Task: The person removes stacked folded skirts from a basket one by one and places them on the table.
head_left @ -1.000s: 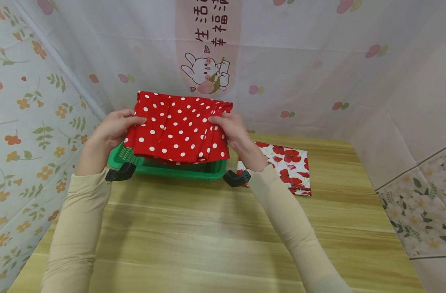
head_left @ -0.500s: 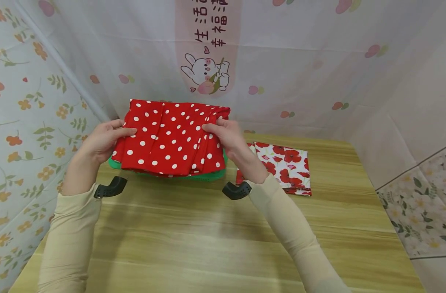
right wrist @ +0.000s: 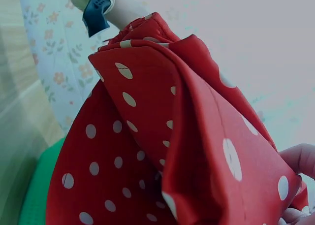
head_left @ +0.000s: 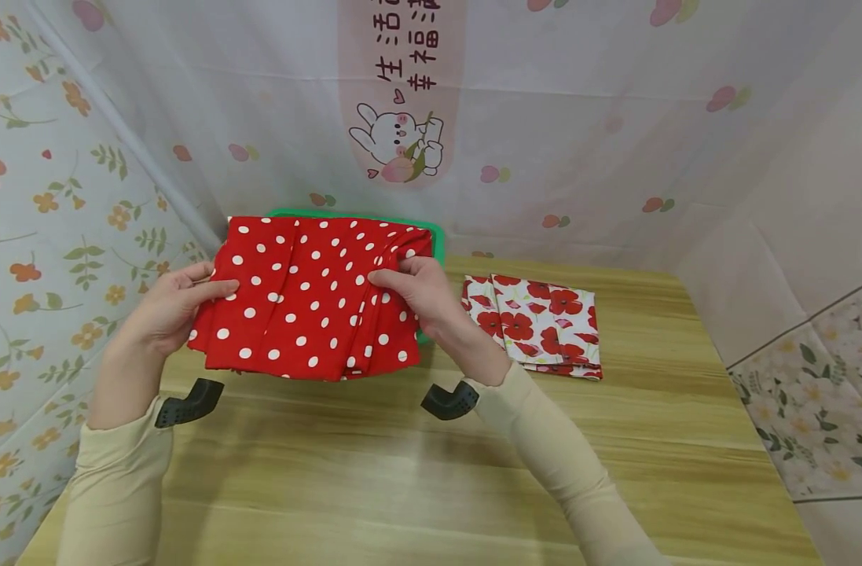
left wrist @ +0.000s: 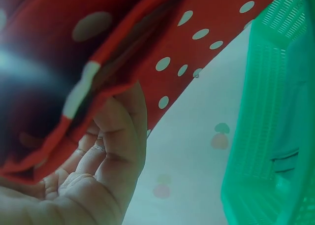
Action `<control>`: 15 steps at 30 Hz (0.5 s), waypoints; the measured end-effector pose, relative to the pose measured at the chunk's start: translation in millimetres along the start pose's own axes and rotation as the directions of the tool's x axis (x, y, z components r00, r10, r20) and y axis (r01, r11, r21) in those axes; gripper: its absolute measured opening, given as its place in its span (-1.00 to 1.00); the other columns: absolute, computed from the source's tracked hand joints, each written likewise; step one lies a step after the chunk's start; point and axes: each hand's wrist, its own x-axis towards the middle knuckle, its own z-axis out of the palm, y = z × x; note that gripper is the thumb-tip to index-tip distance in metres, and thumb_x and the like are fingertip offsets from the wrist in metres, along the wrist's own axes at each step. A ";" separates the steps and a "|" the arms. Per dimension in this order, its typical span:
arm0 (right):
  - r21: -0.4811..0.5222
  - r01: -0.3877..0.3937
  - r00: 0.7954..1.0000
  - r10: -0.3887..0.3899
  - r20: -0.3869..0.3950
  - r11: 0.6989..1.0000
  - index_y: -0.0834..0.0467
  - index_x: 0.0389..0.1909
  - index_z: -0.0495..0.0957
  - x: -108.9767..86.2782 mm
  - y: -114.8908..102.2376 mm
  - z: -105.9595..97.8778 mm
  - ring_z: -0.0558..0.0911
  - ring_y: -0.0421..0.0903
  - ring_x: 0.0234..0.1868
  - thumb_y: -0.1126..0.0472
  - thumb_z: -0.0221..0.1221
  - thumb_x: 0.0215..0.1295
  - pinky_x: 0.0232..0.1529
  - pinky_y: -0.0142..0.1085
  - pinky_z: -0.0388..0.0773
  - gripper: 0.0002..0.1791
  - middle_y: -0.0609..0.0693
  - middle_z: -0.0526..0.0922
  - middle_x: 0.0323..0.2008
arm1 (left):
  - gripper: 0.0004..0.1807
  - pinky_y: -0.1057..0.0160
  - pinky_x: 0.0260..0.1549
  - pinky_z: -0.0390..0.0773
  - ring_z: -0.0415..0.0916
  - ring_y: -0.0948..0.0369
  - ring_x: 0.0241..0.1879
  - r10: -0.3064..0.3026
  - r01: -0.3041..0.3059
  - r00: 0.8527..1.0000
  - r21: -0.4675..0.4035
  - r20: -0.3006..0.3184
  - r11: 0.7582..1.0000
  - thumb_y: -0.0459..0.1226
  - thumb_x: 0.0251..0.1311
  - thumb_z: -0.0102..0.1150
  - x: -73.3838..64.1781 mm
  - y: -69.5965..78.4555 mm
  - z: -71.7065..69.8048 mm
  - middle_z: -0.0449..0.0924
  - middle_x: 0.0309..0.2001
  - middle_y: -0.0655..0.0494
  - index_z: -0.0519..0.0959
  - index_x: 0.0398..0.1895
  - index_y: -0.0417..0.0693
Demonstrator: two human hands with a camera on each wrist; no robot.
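Note:
A folded red cloth with white polka dots [head_left: 296,299] is held up between both hands over the front of a green plastic basket [head_left: 439,245]. My left hand [head_left: 167,308] grips the cloth's left edge, thumb on top and fingers underneath. At the right side, my right hand [head_left: 432,297] pinches the layered folds with thumb and fingers. The left wrist view shows the left hand's curled fingers [left wrist: 115,146] under the red layers. Folds hang loosely in the right wrist view. Most of the basket is hidden behind the cloth in the head view.
A folded white cloth with red poppies [head_left: 537,324] lies on the wooden table [head_left: 614,472], right of the basket. Inside the basket is a dark folded cloth [left wrist: 293,107]. Printed curtains [head_left: 579,141] hang behind and at the left.
Both hands have drawn the polka-dot cloth down and left, toward the body. The basket's back rim now shows above the cloth, and its front is covered. The poppy cloth has stayed put.

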 end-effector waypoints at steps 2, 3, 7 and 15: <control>-0.004 0.027 0.999 -0.027 0.028 1.000 0.35 0.03 0.42 -4.8 0.4 3.0 0.66 0.06 -0.12 0.28 0.16 0.24 -0.16 -0.15 0.61 -0.63 0.19 0.60 -0.11 | -0.87 0.20 -0.44 0.65 0.65 0.20 -0.36 0.013 -0.013 1.000 -0.010 0.000 1.000 -0.36 0.31 0.00 -5.0 -3.1 -2.7 0.63 -0.31 0.14 0.53 -0.21 0.02; -0.006 0.039 0.998 -0.039 0.041 0.999 0.35 0.03 0.41 -7.3 0.3 4.6 0.66 0.06 -0.13 0.28 0.16 0.24 -0.16 -0.15 0.61 -0.62 0.20 0.60 -0.11 | -0.86 0.20 -0.45 0.65 0.65 0.19 -0.36 0.022 -0.022 1.000 -0.017 0.001 1.000 -0.37 0.31 -0.01 -7.7 -4.8 -4.0 0.63 -0.30 0.13 0.53 -0.20 0.02; 0.002 0.067 0.993 -0.067 0.096 0.998 0.37 0.05 0.39 -17.0 1.0 11.8 0.66 0.07 -0.14 0.31 0.14 0.24 -0.16 -0.14 0.61 -0.62 0.24 0.60 -0.10 | -0.81 0.16 -0.47 0.64 0.66 0.16 -0.36 0.056 -0.055 0.998 -0.054 0.022 0.997 -0.40 0.33 -0.07 -19.7 -11.5 -8.9 0.64 -0.29 0.10 0.54 -0.18 0.01; 0.018 0.076 0.976 -0.078 0.201 0.997 0.35 0.09 0.33 -42.6 11.0 28.2 0.65 0.05 -0.11 0.34 0.12 0.23 -0.13 -0.14 0.60 -0.58 0.27 0.55 -0.04 | -0.70 0.05 -0.48 0.62 0.67 0.07 -0.33 0.098 -0.085 0.989 -0.116 0.112 0.990 -0.44 0.37 -0.22 -53.0 -30.5 -25.8 0.66 -0.24 0.03 0.52 -0.07 -0.02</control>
